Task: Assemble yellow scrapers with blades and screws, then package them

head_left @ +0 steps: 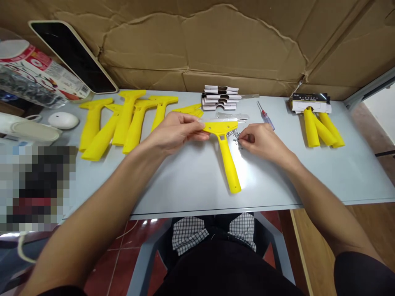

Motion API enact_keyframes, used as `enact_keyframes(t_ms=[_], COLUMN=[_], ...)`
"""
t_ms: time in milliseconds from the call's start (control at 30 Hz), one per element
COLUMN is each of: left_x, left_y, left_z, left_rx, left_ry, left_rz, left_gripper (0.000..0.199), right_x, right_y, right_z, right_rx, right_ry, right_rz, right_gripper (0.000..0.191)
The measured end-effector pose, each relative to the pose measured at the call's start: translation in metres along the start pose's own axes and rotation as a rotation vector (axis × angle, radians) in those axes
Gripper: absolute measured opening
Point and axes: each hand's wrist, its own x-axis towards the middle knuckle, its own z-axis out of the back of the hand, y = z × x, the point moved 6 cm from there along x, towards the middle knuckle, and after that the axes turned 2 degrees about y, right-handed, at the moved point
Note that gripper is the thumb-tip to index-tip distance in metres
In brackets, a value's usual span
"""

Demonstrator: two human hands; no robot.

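My left hand (183,132) pinches the left end of the head of a yellow scraper handle (230,164), whose grip points down toward the table's front edge. A clear strip shows along the top of its head. Just right of the head, my right hand (254,139) has its thumb and forefinger together at a small pile of metal screws or nuts (233,134); whether a piece is between the fingertips is too small to tell. Behind the head lie thin, clear or metallic pieces (242,117). A screwdriver (267,118) rests beyond my right hand.
Several yellow handles (134,127) lie at the left. Folded cards (220,98) are stacked at the back. More yellow handles with packaging (311,103) sit at the right. A phone (72,55), bottle (46,68) and white mouse (63,120) are at far left; cardboard (234,45) stands behind.
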Motion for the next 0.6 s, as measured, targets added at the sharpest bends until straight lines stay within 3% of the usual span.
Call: enact_keyframes(t_ms=[333,467,600], left_x=[-0.009,-0.015,-0.020], left_y=[0.000,0.004,0.006], left_z=[-0.014,-0.025,-0.033], left_rx=[0.060,0.078,0.076], left_ry=[0.080,0.122,0.116], left_rz=[0.002,0.043,0.097], left_gripper=[0.013,0.014,0.012], right_x=[0.000,-0.001,-0.002], right_y=[-0.007,-0.012,-0.002], right_z=[0.004,0.018,0.027], right_rx=[-0.027,-0.065,0.051], right_ry=[-0.030,-0.120,-0.246], right_rz=[-0.036,-0.084,0.025], right_gripper=[0.014,0.010,0.009])
